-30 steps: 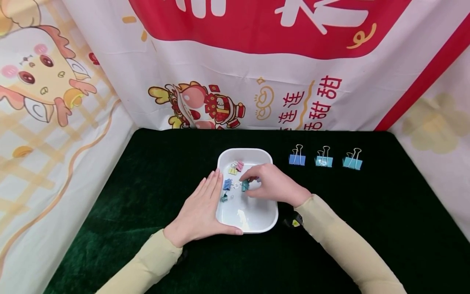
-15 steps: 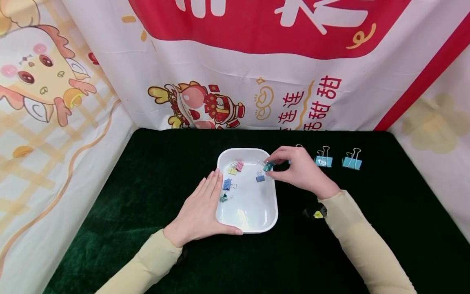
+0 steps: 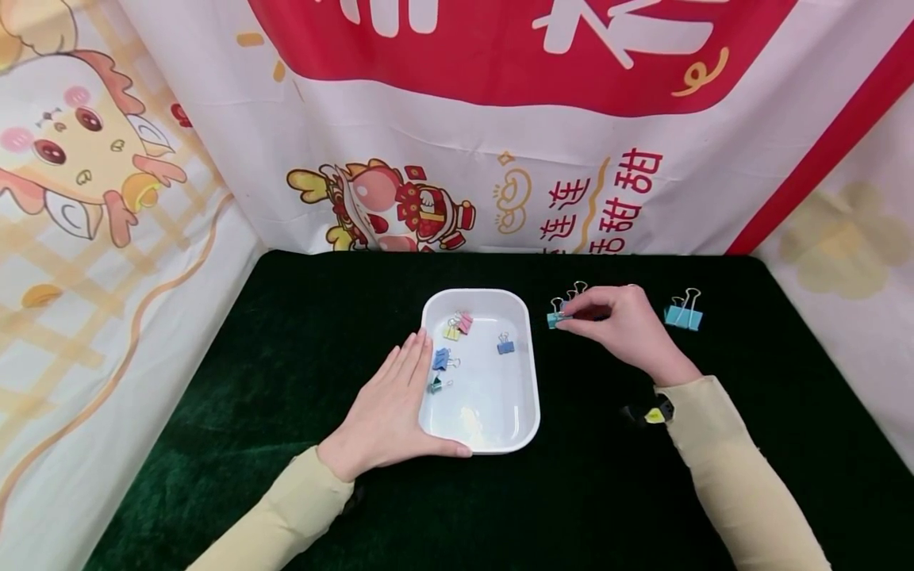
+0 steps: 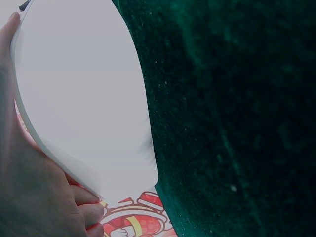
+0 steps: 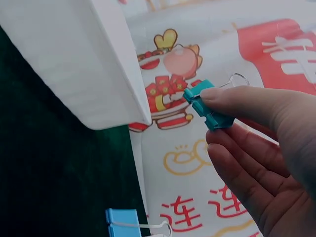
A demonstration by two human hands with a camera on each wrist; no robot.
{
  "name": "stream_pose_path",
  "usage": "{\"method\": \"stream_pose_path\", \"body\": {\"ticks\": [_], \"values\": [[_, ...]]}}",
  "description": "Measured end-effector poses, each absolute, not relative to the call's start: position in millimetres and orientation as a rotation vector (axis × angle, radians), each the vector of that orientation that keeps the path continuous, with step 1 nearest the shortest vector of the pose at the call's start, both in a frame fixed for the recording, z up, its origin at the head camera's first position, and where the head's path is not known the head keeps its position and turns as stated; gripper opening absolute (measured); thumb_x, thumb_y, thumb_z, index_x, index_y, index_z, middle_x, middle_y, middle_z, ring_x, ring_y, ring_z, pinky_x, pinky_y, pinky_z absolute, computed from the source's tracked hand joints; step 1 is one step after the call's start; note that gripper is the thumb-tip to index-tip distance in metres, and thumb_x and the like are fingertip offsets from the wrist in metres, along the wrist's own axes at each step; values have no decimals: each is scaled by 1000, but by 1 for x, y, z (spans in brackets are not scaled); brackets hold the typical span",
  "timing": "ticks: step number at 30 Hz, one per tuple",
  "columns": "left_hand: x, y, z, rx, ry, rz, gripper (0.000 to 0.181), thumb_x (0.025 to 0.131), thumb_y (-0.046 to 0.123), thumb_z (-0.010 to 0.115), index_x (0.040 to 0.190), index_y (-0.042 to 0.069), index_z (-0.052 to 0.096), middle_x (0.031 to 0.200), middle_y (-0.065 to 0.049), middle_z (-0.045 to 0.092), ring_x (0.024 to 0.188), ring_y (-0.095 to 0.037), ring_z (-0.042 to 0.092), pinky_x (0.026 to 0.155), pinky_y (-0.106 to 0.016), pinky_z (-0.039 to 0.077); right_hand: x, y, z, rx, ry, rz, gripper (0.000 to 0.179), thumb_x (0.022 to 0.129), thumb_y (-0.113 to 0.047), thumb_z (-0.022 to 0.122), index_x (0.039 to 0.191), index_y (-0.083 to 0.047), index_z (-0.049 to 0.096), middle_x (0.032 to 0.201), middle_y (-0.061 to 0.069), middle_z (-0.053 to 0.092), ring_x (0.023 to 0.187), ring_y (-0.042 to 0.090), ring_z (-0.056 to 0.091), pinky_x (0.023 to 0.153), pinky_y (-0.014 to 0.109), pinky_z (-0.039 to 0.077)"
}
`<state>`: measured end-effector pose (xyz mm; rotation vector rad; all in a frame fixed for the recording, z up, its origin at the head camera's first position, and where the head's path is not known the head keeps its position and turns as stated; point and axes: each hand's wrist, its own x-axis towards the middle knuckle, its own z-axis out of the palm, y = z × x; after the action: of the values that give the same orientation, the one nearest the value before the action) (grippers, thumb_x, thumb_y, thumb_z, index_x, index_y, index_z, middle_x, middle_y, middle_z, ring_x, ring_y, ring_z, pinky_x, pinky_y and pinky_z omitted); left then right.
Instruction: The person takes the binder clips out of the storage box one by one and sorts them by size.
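My right hand (image 3: 628,329) pinches a small teal binder clip (image 3: 557,319) between thumb and fingers, just right of the white tray (image 3: 493,408). The right wrist view shows the thumb flat on the clip's teal body (image 5: 219,120), one wire handle sticking out. My left hand (image 3: 389,412) lies along the tray's left side with straight fingers, its thumb at the front edge. Inside the tray lie a pink clip (image 3: 464,321), a yellow clip (image 3: 452,331), a blue clip (image 3: 443,359), a dark teal clip (image 3: 436,385) and another blue clip (image 3: 505,345).
Larger binder clips stand in a row to the tray's right: a blue one (image 5: 123,221) partly behind the held clip, and a light blue one (image 3: 683,317) at the far right. My right hand covers most of a middle one. Dark green cloth (image 3: 286,357) covers the table; a printed curtain (image 3: 443,127) hangs behind.
The right hand has lifted the teal clip out of the tray and carried it right, over the tray's edge towards the row of larger clips. The left hand has stayed put.
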<state>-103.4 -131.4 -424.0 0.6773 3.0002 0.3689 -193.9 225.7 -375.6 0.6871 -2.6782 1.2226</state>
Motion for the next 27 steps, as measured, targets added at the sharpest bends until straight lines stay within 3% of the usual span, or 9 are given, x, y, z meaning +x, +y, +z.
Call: {"method": "stream_pose_path", "body": {"ticks": [10, 19, 27], "values": [[-103, -131, -425, 671, 3001, 365, 147, 62, 100, 52, 163, 7, 1, 170, -9, -4, 154, -20, -3, 123, -39, 4, -195, 254, -382, 452, -2782, 1242, 17, 86, -28, 85, 100, -19, 83, 97, -3, 76, 80, 15, 68, 70, 24, 58], [-104, -132, -425, 672, 3005, 354, 147, 61, 102, 49, 163, 9, -2, 170, -8, -4, 154, -20, -3, 123, -39, 4, -201, 272, -412, 468, -2909, 1184, 22, 91, -35, 80, 102, -16, 81, 96, -2, 76, 83, 17, 69, 71, 26, 58], [-103, -132, -426, 679, 3008, 345, 146, 62, 102, 49, 163, 10, -4, 170, -9, -4, 154, -20, -3, 123, -39, 4, -203, 271, -439, 465, -2948, 1183, 12, 90, -28, 81, 96, -18, 81, 93, -4, 75, 83, 16, 68, 71, 29, 58]]}}
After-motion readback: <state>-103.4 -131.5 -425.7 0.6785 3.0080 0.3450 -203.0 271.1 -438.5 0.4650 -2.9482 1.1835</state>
